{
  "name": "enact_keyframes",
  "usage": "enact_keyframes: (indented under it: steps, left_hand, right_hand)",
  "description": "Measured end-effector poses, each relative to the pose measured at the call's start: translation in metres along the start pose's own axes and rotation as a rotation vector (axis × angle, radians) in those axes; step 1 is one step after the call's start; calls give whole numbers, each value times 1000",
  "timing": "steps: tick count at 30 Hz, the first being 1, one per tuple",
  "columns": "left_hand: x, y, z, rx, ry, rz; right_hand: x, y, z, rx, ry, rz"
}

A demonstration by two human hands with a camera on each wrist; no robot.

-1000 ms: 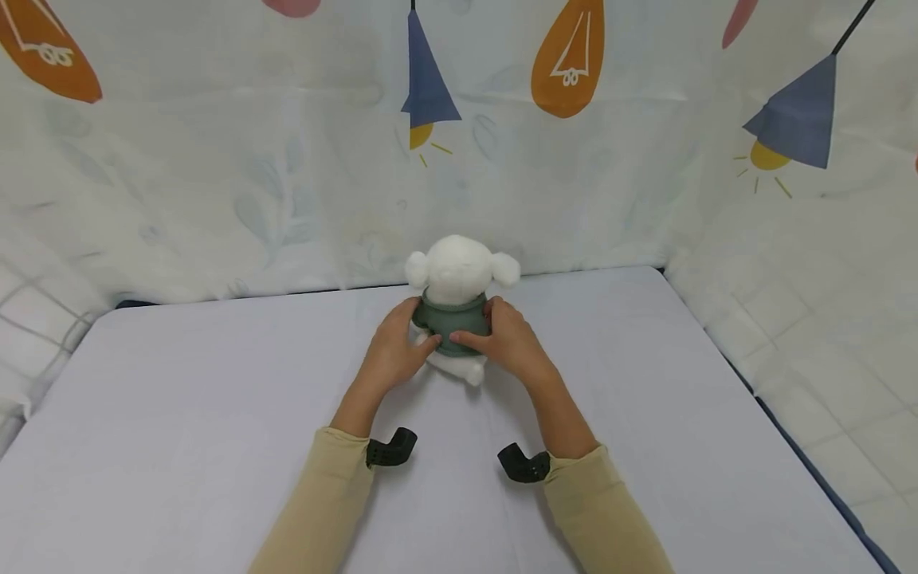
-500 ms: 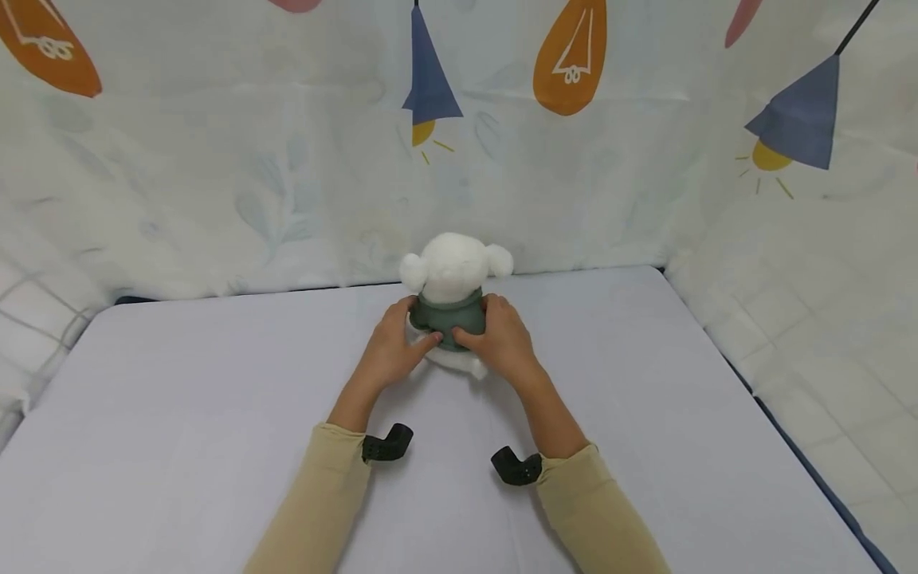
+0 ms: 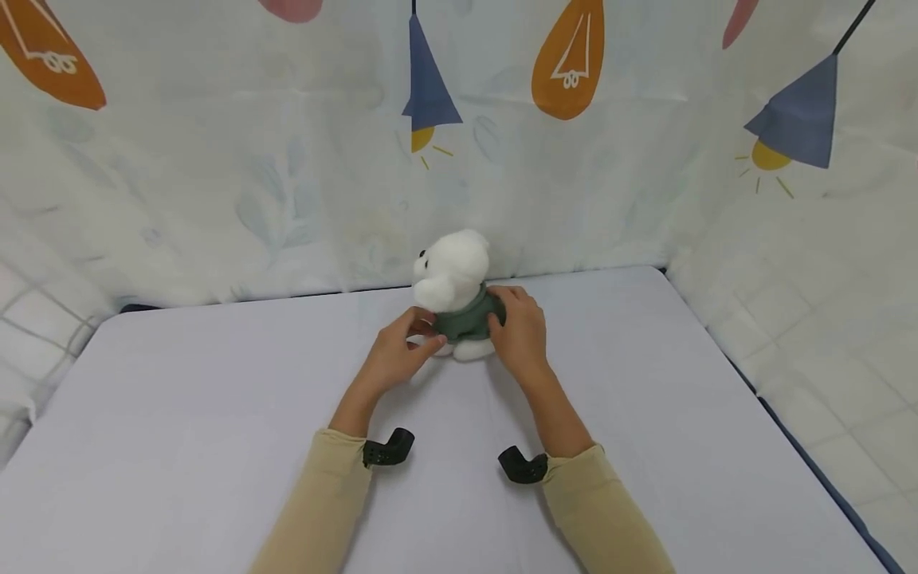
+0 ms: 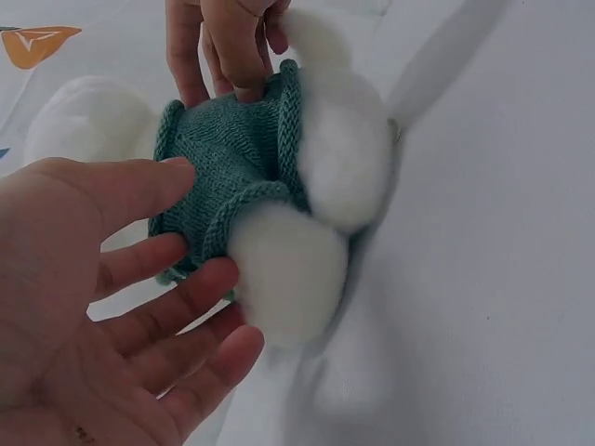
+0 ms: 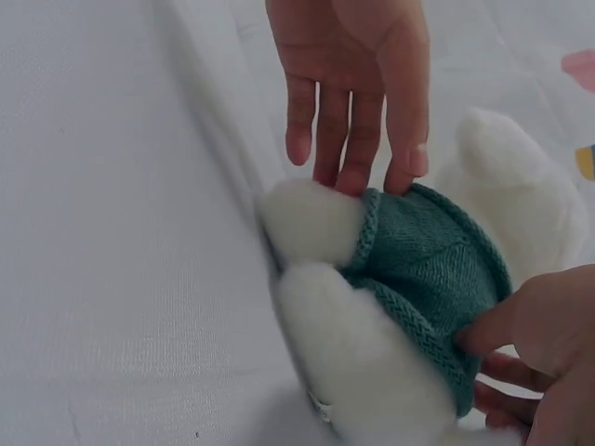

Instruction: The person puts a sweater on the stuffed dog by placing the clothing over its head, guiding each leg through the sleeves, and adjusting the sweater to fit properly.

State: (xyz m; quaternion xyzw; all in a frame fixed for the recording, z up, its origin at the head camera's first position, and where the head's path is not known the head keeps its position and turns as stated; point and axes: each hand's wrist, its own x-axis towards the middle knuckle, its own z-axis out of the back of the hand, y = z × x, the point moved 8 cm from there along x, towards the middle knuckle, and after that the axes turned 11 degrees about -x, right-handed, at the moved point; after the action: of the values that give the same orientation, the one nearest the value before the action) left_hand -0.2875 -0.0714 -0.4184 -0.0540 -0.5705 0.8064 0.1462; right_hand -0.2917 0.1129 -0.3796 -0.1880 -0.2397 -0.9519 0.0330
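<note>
A white plush toy dog (image 3: 453, 271) in a green knitted sweater (image 4: 218, 139) sits upright on the white table, near its back edge. In the head view its face points left, with dark eye or nose spots showing. My right hand (image 3: 519, 327) grips the sweater at the toy's right side, thumb on the near side and fingers around the far side. At the toy's left, my left hand (image 3: 402, 347) has its fingers spread and relaxed; the thumb and fingertips touch or nearly touch the sweater and a rounded white leg (image 4: 290, 274).
The white-covered table (image 3: 215, 430) spreads out around the toy. Just behind it hangs a pale curtain (image 3: 344, 175) printed with lamps and bulbs. White grid panels (image 3: 43, 319) stand at the left side, and a black wrist mount (image 3: 390, 447) sits on the left wrist.
The toy has turned from showing the back of its head to facing left. My left hand has loosened from the sweater, while my right hand has shifted slightly right with its grip kept.
</note>
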Motion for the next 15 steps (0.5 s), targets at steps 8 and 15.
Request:
enact_keyframes:
  steps: [8, 15]
  left_hand:
    - [-3, 0, -9, -47, 67, 24]
    - [-3, 1, -9, -25, 60, 10]
  right_hand:
    - [2, -4, -2, 83, 22, 20]
    - [2, -7, -7, 102, 58, 0]
